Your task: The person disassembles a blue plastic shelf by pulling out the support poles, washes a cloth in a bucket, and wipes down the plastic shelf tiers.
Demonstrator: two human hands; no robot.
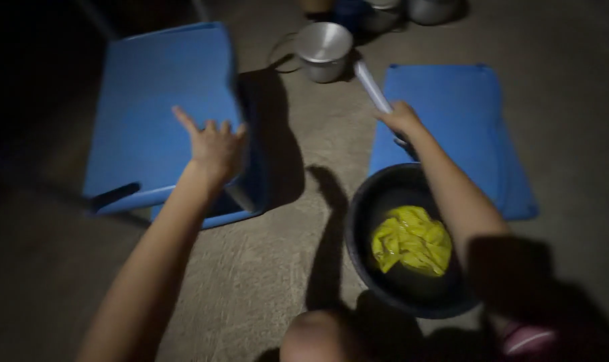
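Note:
My left hand (214,144) rests with fingers spread on the edge of a big blue plastic tub (157,107) that stands tilted on the concrete floor. My right hand (402,119) is closed around a pale long handle (373,86) that points up toward a metal pot. Below my right forearm stands a dark round basin (368,208) with a crumpled yellow cloth (412,240) lying inside it.
A flat blue lid or board (465,127) lies on the floor at the right. A small metal pot with a lid (323,48) stands at the top middle, with more pots (425,8) behind it. My knee (318,335) shows at the bottom.

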